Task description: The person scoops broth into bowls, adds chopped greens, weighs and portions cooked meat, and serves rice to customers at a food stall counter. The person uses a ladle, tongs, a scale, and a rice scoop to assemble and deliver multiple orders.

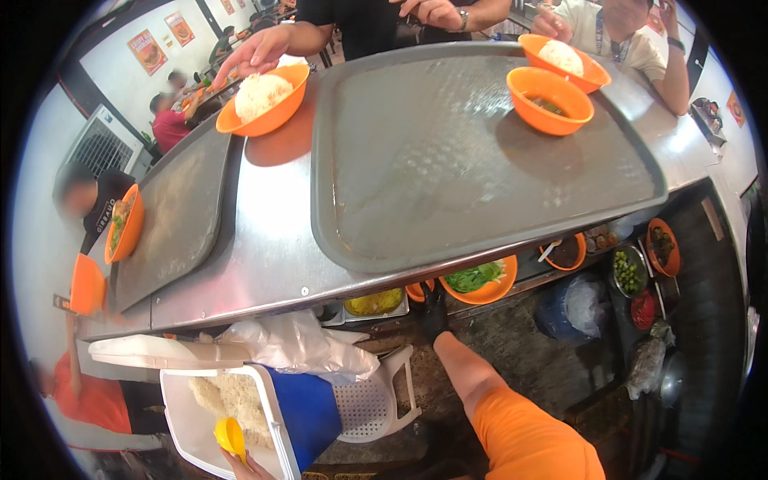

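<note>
My left hand (pixel 246 467), at the lower edge, grips a yellow scoop (pixel 230 437) just above the cooked rice (pixel 232 400) in a white-lined blue cooler box (pixel 304 416). My right hand (pixel 434 314), in a black glove, reaches under the counter's near edge to a small orange bowl (pixel 415 294). Its fingers are dark and partly hidden, so a hold on the bowl cannot be made out. Right beside the glove stands an orange bowl of chopped greens (pixel 480 280). A metal tray of yellow food (pixel 374 302) sits to the left of the glove.
Above, a steel counter (pixel 272 208) carries a large grey tray (pixel 448 176) with an orange soup bowl (pixel 552 104) and a rice bowl (pixel 564 58). Someone's hand hovers by another rice bowl (pixel 264 100). A white stool (pixel 372 408) and a blue bucket (pixel 560 308) stand below.
</note>
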